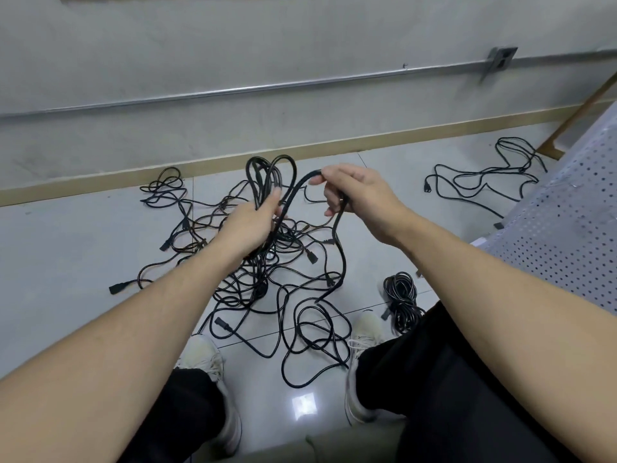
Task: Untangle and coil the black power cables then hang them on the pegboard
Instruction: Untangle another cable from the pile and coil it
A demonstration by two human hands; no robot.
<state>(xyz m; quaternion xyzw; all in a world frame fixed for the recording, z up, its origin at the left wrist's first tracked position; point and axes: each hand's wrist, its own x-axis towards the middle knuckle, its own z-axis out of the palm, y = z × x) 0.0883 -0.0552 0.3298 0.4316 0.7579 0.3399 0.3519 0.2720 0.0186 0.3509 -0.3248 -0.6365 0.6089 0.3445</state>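
Pale sneakers (364, 332) on glossy floor tiles (66, 248), conduit (233, 91) along wall.

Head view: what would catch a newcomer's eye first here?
First, the two bare hands raised at centre: the left hand grips a bundle of black cable loops, while the right hand pinches the strand feeding into it. Beneath them a big tangle of black power cables sprawls over the tiled floor, with a finished coil by the right shoe.
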